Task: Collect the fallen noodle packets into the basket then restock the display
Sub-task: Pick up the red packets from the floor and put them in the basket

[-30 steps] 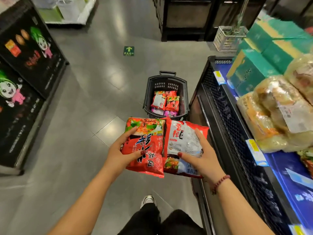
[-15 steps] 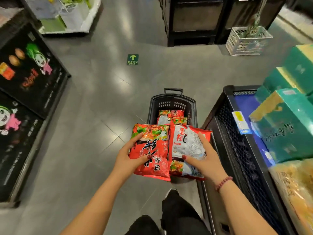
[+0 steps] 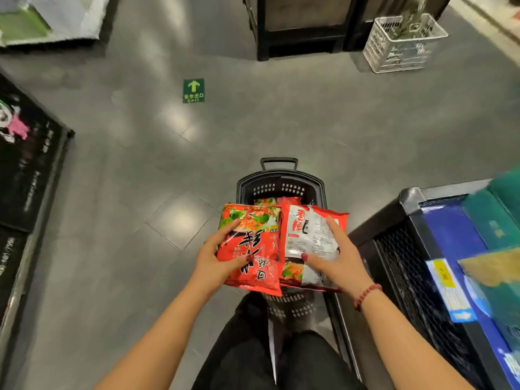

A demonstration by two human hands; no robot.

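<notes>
My left hand (image 3: 215, 257) grips a red noodle packet (image 3: 254, 254) with black characters, thumb across its front. My right hand (image 3: 336, 258) holds a red-and-white noodle packet (image 3: 311, 237) beside it, thumb on its face. Both packets hover side by side right above the black basket (image 3: 281, 181) on the floor. More red packets (image 3: 277, 200) show inside the basket behind the held ones; most of its inside is hidden.
The black mesh display shelf (image 3: 408, 271) with a blue lining and price tags stands at my right, holding green boxes (image 3: 503, 204). A dark printed stand (image 3: 28, 175) lines the left. A white crate (image 3: 402, 43) and dark fixtures sit far ahead. Grey floor lies between.
I have stepped closer to the basket, so both held packets now hang directly over it. The shelf has slid toward the right edge. My grips are unchanged.
</notes>
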